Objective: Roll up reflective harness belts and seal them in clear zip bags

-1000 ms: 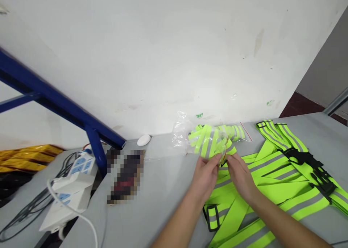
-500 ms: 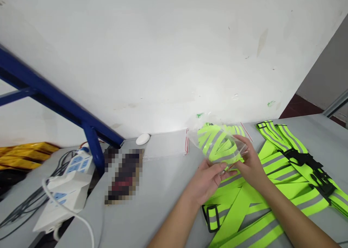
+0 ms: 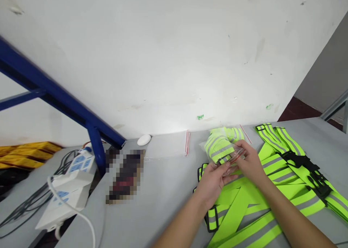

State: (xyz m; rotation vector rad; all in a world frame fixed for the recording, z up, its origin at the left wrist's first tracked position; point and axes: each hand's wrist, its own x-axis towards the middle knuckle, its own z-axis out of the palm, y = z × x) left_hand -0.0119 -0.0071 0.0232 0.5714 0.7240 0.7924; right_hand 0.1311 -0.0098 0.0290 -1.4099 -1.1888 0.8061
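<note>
Between my hands is a clear zip-lock bag (image 3: 221, 148) with a bundled neon yellow-green reflective strap in it. My left hand (image 3: 213, 181) pinches the bag's near edge between thumb and fingers. On the red-lined zip at its right side, my right hand (image 3: 248, 162) has its fingers closed. Whether the zip is fully pressed together cannot be made out. Beneath and to the right of my hands lies a spread of neon reflective straps (image 3: 233, 204) with grey stripes. Black buckles (image 3: 320, 184) and a black slider (image 3: 212, 219) are on them.
Behind the bag lies another packed bag (image 3: 236, 132) with a red edge. Flat empty zip bags (image 3: 168, 144) and a white oval object (image 3: 144, 140) sit by the white wall (image 3: 174, 59). Leftward are a blurred-out item (image 3: 126, 177), a blue metal frame (image 3: 96, 146), power strips (image 3: 69, 190) and cables.
The bag has come down and tilted, and its red zip edge now shows between my hands. Both hands still grip it. The view has shifted slightly.
</note>
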